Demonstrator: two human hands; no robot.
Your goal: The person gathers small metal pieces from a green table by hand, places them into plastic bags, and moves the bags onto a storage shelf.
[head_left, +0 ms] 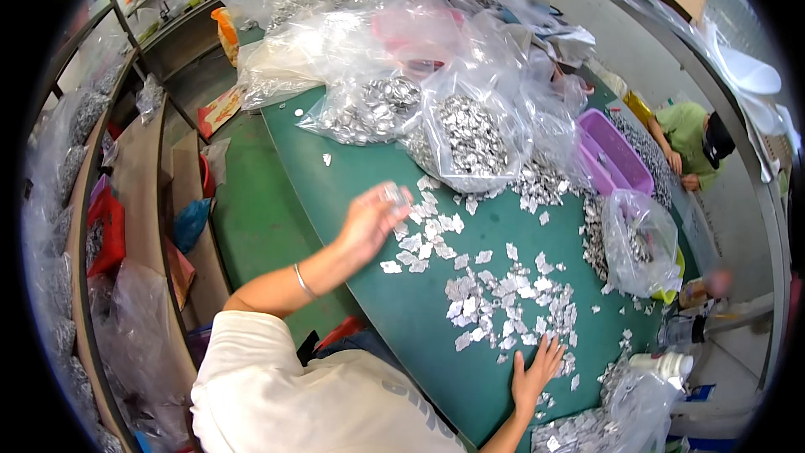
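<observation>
My left hand (369, 220), with a bangle on its wrist, is raised over the table's near edge. Its fingers are closed around a few small silver metal pieces (394, 194). My right hand (537, 373) lies on the green tabletop with fingers spread, at the edge of a scattered patch of flat silver metal pieces (503, 298). Its fingertips touch or nearly touch some of them. Another loose group of these metal pieces (426, 235) lies beside my left hand.
Beyond my hands stands an open plastic bag of metal pieces (470, 130), with more clear bags (319, 42) heaped behind it. A purple tray (615, 151) is at the right. Shelves (126, 193) line the left. A person in green (688, 138) works across the table.
</observation>
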